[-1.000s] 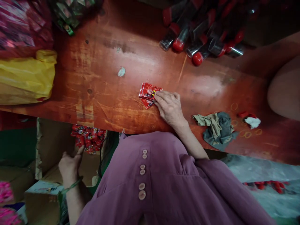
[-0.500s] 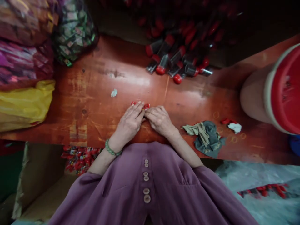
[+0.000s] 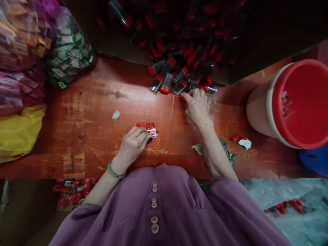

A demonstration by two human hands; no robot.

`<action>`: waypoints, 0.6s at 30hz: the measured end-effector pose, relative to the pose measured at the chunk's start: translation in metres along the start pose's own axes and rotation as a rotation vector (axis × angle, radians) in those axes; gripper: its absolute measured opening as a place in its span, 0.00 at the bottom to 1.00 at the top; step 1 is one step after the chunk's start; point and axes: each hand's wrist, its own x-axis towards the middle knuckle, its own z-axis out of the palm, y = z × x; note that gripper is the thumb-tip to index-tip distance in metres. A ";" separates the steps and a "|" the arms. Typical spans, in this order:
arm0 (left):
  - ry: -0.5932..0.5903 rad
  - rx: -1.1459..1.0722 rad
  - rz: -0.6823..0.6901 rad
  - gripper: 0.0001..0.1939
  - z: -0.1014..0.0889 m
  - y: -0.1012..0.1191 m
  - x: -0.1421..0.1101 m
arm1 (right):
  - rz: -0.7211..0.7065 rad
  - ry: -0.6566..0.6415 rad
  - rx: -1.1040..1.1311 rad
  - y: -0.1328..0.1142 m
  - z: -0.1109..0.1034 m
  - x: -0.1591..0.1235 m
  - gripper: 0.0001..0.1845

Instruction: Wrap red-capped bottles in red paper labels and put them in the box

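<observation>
My left hand (image 3: 133, 145) is curled on a small stack of red sachets (image 3: 148, 127) on the red-brown wooden table (image 3: 89, 136), pinching it at the near edge. My right hand (image 3: 196, 106) reaches across the table to a heap of clear tubes with red caps (image 3: 169, 77); its fingers close around a tube at the heap's near edge. A green bead bracelet is on my left wrist. I wear a purple buttoned top.
A red-lined bucket (image 3: 297, 102) stands at the right, a blue one below it. Bags of wrapped sweets (image 3: 66, 54) and a yellow bag (image 3: 17, 133) lie at the left. A crumpled rag (image 3: 228, 153), rubber bands and scraps lie near my right forearm. More red sachets (image 3: 71, 193) lie below the table.
My left hand came up from the box below and joined the right on the sachets. Then my right hand let go and reached out to the capped tubes. The view tilted up.
</observation>
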 end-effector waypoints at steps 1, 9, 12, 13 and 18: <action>-0.009 -0.008 -0.010 0.09 0.000 0.000 -0.001 | 0.005 -0.001 -0.028 0.004 0.002 0.005 0.22; -0.144 0.028 -0.118 0.14 -0.001 0.008 0.000 | -0.133 -0.045 0.026 0.006 0.016 0.000 0.20; -0.157 0.036 -0.129 0.16 -0.002 0.010 0.003 | -0.206 -0.046 0.131 0.011 0.015 -0.007 0.20; -0.159 0.036 -0.130 0.16 -0.003 0.010 0.003 | -0.220 -0.022 0.166 0.014 0.013 -0.007 0.19; -0.084 0.044 -0.089 0.13 -0.001 0.007 0.002 | -0.220 0.079 0.118 0.041 0.003 0.001 0.17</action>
